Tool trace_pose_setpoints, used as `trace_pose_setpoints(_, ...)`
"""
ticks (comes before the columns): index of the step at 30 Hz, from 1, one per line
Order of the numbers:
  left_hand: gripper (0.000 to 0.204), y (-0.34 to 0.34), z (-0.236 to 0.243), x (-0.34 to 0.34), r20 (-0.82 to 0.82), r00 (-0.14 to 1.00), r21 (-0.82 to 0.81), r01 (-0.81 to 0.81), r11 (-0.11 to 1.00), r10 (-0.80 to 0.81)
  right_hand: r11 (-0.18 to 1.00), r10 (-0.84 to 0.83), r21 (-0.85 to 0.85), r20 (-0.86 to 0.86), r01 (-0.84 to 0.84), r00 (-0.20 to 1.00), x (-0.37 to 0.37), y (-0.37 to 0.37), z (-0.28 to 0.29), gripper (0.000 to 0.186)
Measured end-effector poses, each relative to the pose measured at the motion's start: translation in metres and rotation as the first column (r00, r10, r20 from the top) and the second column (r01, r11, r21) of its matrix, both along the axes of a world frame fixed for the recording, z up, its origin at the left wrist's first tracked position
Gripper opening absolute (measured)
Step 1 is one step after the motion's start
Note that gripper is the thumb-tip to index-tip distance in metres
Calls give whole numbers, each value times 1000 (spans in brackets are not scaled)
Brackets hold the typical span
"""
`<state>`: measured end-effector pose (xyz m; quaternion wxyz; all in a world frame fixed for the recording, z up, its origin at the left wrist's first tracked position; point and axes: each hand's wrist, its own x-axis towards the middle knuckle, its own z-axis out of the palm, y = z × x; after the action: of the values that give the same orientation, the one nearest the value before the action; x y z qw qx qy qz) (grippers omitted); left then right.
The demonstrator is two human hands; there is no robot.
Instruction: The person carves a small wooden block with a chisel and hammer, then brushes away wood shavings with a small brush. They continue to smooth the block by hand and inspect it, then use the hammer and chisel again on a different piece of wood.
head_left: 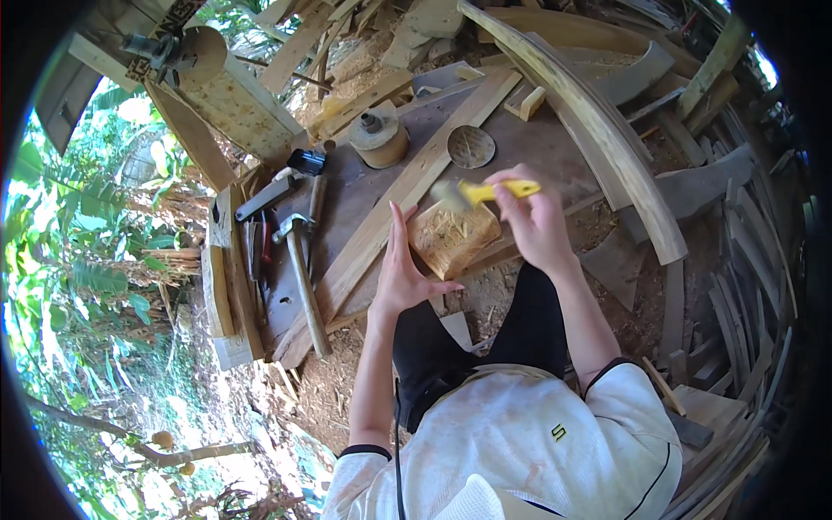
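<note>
A squarish block of pale, rough-surfaced wood (452, 238) sits tilted at the near edge of the bench, just above my lap. My left hand (406, 269) holds it at the left and lower edges, with straight fingers up one side and the thumb spread along the bottom. Over the block's upper edge, my right hand (535, 221) grips a paintbrush (498, 190) by its yellow handle. The brush's head points left and is blurred, so I cannot tell whether it touches the wood.
Across the brown bench (555, 160) lies a long plank (425, 178). A hammer (302, 269) and other tools lie at left. A round wooden piece (379, 139) and a round dish (471, 146) stand beyond the block. A long curved timber (598, 130) crosses the right side.
</note>
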<state>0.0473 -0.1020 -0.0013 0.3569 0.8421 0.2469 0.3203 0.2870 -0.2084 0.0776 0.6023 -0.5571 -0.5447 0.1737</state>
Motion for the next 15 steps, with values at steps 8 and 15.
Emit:
trace_pose_setpoints(8,185,-2,3,0,5,1000,-3,9,1000,-9,999,15,-28,-44,-16,999,-1,5,-7,22)
trace_pose_setpoints(15,183,-2,4,2,6,1000,14,9,1000,-9,990,-136,-56,-125,130,983,17,-8,-30,25)
